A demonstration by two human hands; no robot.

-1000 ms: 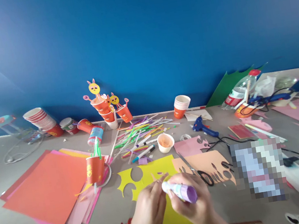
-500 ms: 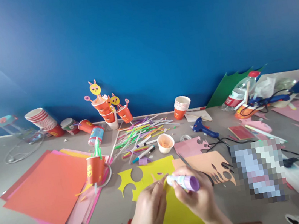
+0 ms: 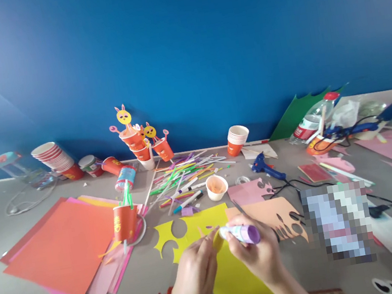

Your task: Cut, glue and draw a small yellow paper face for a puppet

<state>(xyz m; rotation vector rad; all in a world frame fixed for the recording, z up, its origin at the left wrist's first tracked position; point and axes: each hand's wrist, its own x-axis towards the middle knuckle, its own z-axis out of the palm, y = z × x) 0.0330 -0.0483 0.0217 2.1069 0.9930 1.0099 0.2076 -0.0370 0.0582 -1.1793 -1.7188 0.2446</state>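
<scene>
My right hand (image 3: 260,251) is closed around a glue stick (image 3: 241,234) with a purple base, its white end pointing left. That end meets or nearly meets a small yellow paper piece (image 3: 217,241), pinched in the fingers of my left hand (image 3: 197,269). Most of this piece is hidden by my fingers. Under both hands lies a yellow paper sheet (image 3: 237,280) with round holes cut along its left side. Scissors, mostly covered by my right hand, rest on a peach paper sheet (image 3: 281,208) with cut-outs.
A white cup (image 3: 217,188) with orange scraps stands behind my hands, near a heap of coloured sticks (image 3: 181,174). A blue glue gun (image 3: 267,167) lies to the right with its cord. Orange sheets (image 3: 62,244) and an orange paper cup (image 3: 125,222) are on the left.
The glue stick has shifted very slightly, and a little more of the yellow piece shows beside its tip. Both hands keep their grips.
</scene>
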